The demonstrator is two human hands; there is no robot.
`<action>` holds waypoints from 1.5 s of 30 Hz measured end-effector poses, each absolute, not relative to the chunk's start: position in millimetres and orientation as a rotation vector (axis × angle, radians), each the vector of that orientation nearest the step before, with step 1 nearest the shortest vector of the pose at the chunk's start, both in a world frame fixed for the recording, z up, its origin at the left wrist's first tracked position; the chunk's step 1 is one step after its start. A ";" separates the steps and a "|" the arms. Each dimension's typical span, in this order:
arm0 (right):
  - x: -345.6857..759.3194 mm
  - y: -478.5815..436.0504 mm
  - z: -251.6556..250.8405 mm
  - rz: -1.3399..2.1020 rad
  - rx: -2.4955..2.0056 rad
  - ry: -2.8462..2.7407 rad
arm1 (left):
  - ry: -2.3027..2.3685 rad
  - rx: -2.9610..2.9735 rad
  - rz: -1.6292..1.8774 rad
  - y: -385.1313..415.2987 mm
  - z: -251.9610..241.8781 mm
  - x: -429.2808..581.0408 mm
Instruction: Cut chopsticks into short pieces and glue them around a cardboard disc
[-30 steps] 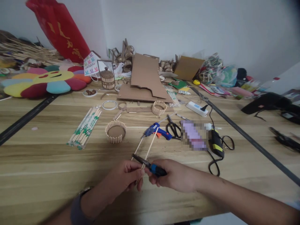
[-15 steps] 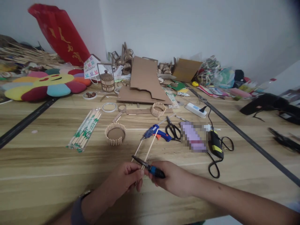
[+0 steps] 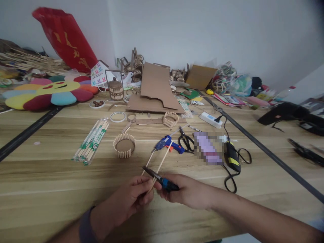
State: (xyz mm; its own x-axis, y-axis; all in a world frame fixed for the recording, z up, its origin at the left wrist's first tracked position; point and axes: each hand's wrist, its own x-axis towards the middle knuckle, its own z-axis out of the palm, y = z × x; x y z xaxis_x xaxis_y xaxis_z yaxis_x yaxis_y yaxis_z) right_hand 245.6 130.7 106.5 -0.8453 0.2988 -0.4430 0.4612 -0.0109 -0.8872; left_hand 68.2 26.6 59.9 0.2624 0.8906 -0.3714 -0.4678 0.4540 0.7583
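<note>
My left hand [image 3: 131, 199] is closed around the near ends of two thin wooden sticks [image 3: 162, 162] that reach away toward a blue glue gun [image 3: 169, 143]. My right hand [image 3: 188, 194] grips a small black cutting tool with a blue handle [image 3: 160, 179]; its dark tip lies across the sticks just past my left fingers. Both hands hover low over the wooden table [image 3: 50, 182] near its front edge.
A round stick-walled cardboard basket [image 3: 124, 145] and a bundle of wrapped chopsticks [image 3: 91, 140] lie to the left. Black scissors [image 3: 186, 140], a power strip [image 3: 211, 120] and a black-yellow tool with a cord [image 3: 233, 156] sit to the right. Cardboard sheets [image 3: 155, 89] and a flower cushion [image 3: 48, 92] are at the back.
Hands stay together on the sticks and cutter; the left hand has rolled slightly and dropped a little. The view drifted slightly downward.
</note>
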 end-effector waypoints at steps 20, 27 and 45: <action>263.9 143.2 104.4 -1.422 0.983 2.729 | 1.147 0.786 1.130 31.7 65.7 52.8; 249.4 146.5 97.1 -0.904 0.884 3.432 | 1.695 1.310 0.884 32.7 64.6 54.4; 220.8 132.4 65.2 -0.542 1.233 2.990 | 1.993 1.700 0.607 31.7 45.7 63.6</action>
State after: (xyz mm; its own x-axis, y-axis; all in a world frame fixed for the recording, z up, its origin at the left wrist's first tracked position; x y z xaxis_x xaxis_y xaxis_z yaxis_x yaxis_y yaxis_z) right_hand 220.8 132.4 65.2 -0.7093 0.7049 0.0013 0.6595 0.6643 -0.3518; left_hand 63.6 31.7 45.7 -0.1401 0.9887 -0.0535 0.7912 0.1443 0.5943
